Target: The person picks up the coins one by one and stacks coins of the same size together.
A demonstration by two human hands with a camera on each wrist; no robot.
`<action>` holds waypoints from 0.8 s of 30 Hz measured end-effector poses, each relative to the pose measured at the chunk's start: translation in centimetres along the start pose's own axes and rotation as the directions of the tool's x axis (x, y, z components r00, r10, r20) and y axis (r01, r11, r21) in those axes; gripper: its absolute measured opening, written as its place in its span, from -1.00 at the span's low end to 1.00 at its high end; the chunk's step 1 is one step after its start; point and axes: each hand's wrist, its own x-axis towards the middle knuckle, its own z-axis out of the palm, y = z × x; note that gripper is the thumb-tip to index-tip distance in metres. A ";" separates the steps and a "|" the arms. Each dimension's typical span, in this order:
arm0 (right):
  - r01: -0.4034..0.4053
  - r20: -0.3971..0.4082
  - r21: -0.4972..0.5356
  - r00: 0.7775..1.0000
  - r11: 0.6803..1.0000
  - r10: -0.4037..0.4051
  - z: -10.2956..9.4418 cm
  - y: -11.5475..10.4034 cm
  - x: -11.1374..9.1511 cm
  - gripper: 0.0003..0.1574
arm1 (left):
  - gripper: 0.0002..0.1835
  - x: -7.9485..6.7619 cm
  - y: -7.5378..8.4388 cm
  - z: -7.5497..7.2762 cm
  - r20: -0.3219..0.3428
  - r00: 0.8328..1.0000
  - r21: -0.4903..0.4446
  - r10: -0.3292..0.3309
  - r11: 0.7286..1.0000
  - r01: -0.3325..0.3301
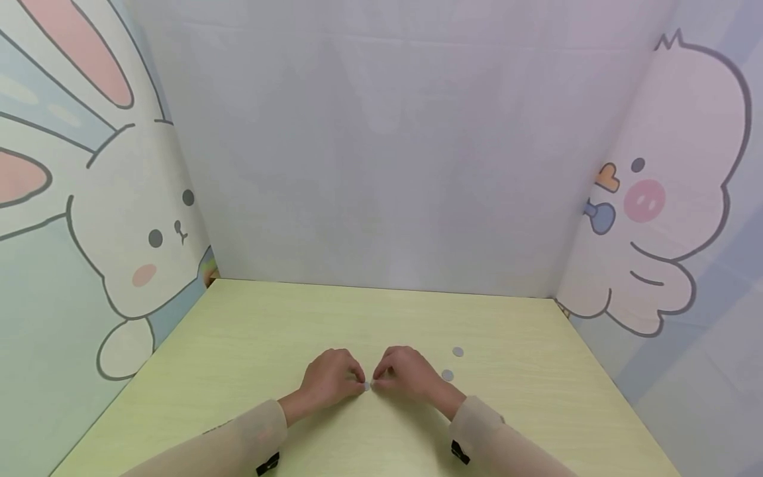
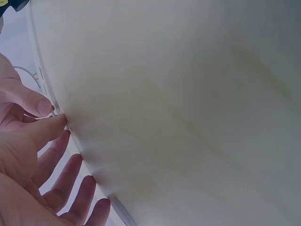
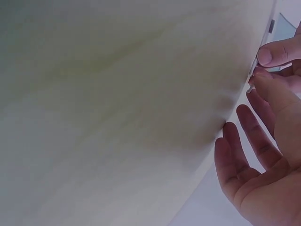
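Note:
Both hands meet close over the table, fingertips almost touching. My left hand (image 1: pixel 331 377) has its thumb and index finger at the edge of a small silver coin (image 1: pixel 366 386) and pinches it near the tabletop. Just to the right, my right hand (image 1: pixel 408 374) pinches another coin (image 3: pixel 250 88) between thumb and index finger; it shows tilted and nearly edge-on in the right wrist view. The remaining fingers of the left hand (image 2: pixel 47 174) spread down to the surface in the left wrist view. Most of both coins is hidden by the fingertips.
Two more silver coins lie flat beyond the right wrist, a nearer coin (image 1: pixel 448 375) and a farther coin (image 1: pixel 457 352). The pale yellow wooden table (image 1: pixel 286 318) is bordered by a plain back curtain (image 1: pixel 381 165) and cartoon-printed side curtains, a rabbit (image 1: pixel 125 212) at left.

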 end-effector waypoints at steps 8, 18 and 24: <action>-0.027 0.006 -0.025 1.000 0.999 0.027 0.5 -0.7 0.4 -0.95 | -0.88 0.1 -0.1 0.0 0.000 1.000 -0.007 -0.003 1.000 0.003; -0.101 -0.005 0.040 0.995 0.994 0.101 0.6 -1.5 0.5 -0.96 | -0.90 0.1 -0.2 0.0 0.004 1.000 -0.030 -0.023 0.999 0.023; -0.120 -0.007 0.064 0.993 0.991 0.121 0.7 -1.7 0.6 -0.95 | -0.91 0.1 -0.3 -0.1 0.014 0.999 -0.040 -0.033 0.999 0.034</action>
